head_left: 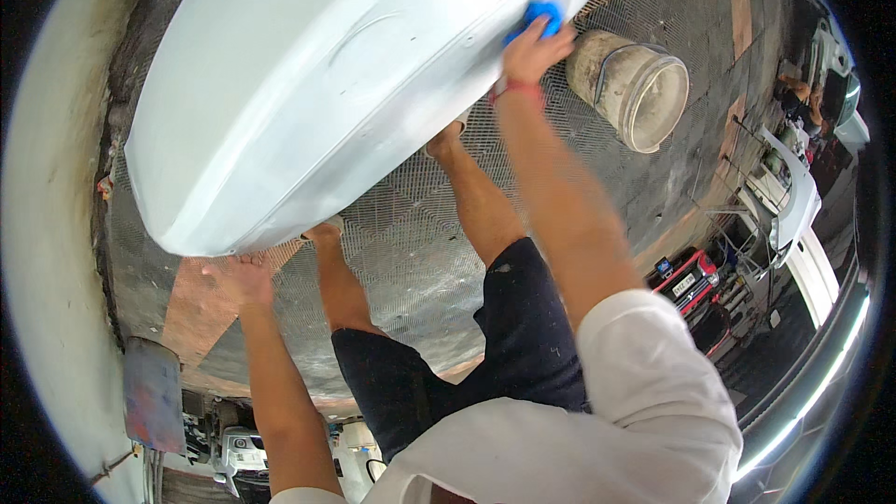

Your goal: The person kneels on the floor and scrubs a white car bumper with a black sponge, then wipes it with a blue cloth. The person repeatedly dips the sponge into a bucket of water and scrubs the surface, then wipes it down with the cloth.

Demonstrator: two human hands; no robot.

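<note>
A large, smooth white car body panel (308, 112), curved like a bumper, stretches from the lower left to the upper right in front of me. My right hand (537, 54) presses a bright blue wad (539, 19) to its right part, near the edge closest to me. Whether the wad is a sponge or a cloth I cannot tell. At the panel's lower left end is my left hand (245, 282), thumb stretched out and fingers apart, with the fingertips at the rim. It is slightly blurred, and nothing shows in it.
A dirty, pale bucket (611, 84) lies tipped on the ribbed dark floor matting (411, 224), right of the panel. A pale wall (56, 177) rises at the left. Car parts (793, 196) and a red-and-black case (689, 280) stand far right. My feet are beside the panel's near edge.
</note>
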